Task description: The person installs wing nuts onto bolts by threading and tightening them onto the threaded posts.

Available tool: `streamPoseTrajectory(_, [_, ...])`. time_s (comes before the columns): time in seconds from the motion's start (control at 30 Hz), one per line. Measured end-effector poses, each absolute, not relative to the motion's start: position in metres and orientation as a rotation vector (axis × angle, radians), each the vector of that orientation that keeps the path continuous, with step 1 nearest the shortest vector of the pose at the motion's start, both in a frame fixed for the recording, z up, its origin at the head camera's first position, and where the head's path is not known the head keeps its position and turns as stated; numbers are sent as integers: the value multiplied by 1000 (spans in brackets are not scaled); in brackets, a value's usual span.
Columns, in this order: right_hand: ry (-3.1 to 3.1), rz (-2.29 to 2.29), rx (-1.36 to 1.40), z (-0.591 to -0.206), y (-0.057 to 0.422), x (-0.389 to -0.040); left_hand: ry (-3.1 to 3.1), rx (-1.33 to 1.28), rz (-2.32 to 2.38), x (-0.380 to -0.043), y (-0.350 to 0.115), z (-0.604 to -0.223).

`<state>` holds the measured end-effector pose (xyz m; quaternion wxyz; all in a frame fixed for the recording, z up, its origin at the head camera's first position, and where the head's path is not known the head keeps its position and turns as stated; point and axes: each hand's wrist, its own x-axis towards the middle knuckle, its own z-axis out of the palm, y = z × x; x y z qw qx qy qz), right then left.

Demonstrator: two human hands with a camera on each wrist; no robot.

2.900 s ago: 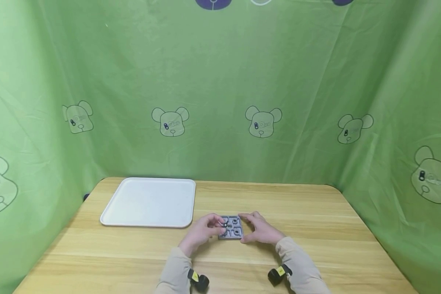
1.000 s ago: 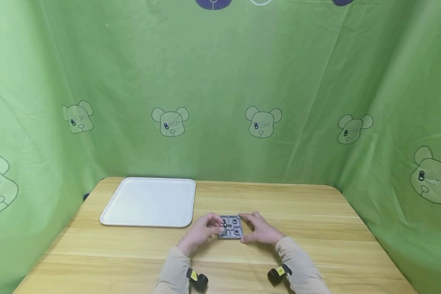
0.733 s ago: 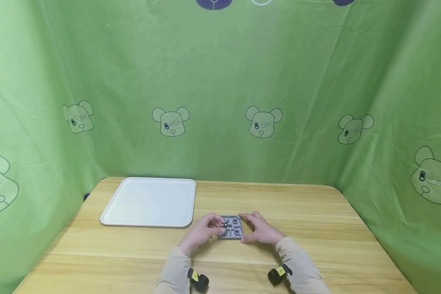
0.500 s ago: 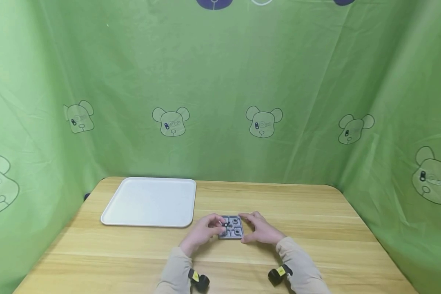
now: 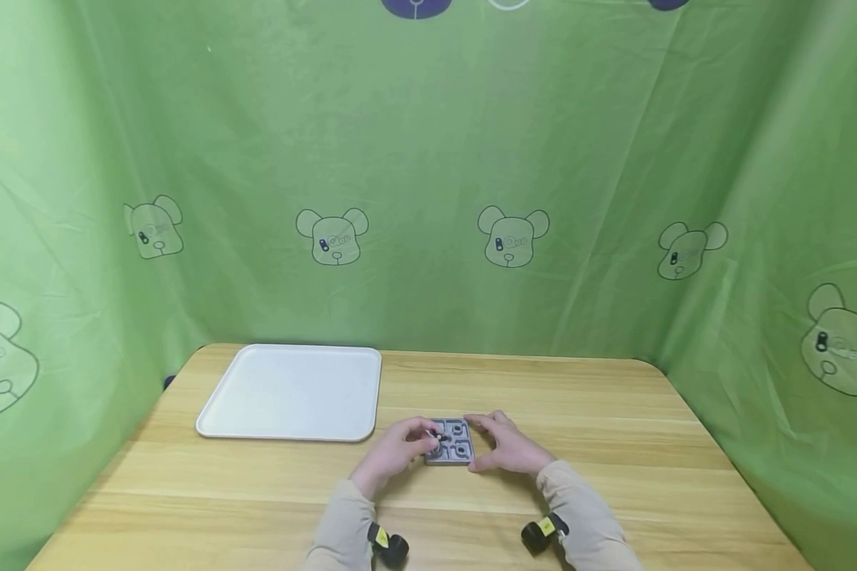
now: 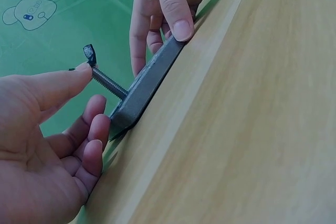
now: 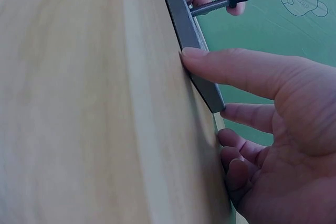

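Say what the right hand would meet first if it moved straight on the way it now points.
The gray plate, most likely at once: the right hand touches its edge. Beyond it, the wing screw and left hand probably follow, though depth is hard to judge.

Beige sleeves (image 5: 584, 507), black wrist cameras (image 5: 394, 550)

We've got green cloth (image 5: 414, 143) w/ soft folds across ctr, L & R of frame, incl. a row of outlined bear-head prints (image 5: 511, 238) approx mid-height; purple prints (image 5: 417, 8) cut off at top edge. Light wood-grain table (image 5: 657, 452), rounded far corners, spans bottom of frame. Cloth looks brightest far L.
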<state>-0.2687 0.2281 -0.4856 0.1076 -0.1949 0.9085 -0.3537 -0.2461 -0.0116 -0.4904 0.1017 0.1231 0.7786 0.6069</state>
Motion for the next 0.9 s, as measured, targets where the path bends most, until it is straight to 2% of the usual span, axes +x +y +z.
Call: streamPoseTrajectory(0.9, [2677, -1023, -594, -480, 228, -265, 2240, 322, 1836, -245, -20, -489])
